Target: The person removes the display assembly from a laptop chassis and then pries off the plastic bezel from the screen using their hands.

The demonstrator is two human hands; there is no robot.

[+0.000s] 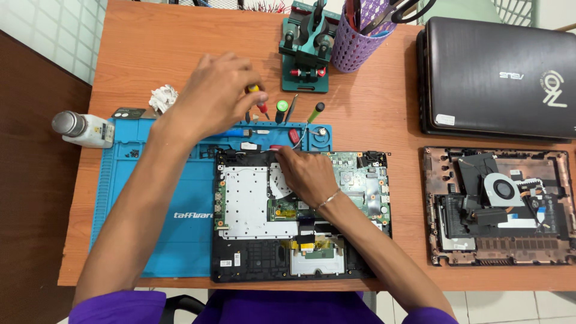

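Observation:
An opened black laptop (252, 264), with its green board and silver shield plate exposed, lies on a blue work mat (156, 210). My right hand (307, 174) rests on the board. Its fingertips are at the laptop's top edge, touching a small red piece (275, 147); whether they grip it is unclear. My left hand (216, 93) hovers over the mat's top tray, its fingers closed on a screwdriver with a red and yellow handle (256, 90). Two green-handled screwdrivers (281, 110) lie just right of that hand.
A white bottle (84, 129) and a crumpled tissue (163, 98) sit at the left. A green clamp fixture (306, 54) and a purple tool cup (359, 39) stand at the back. At the right are a closed black laptop (498, 78) and a bottom case with a fan (498, 207).

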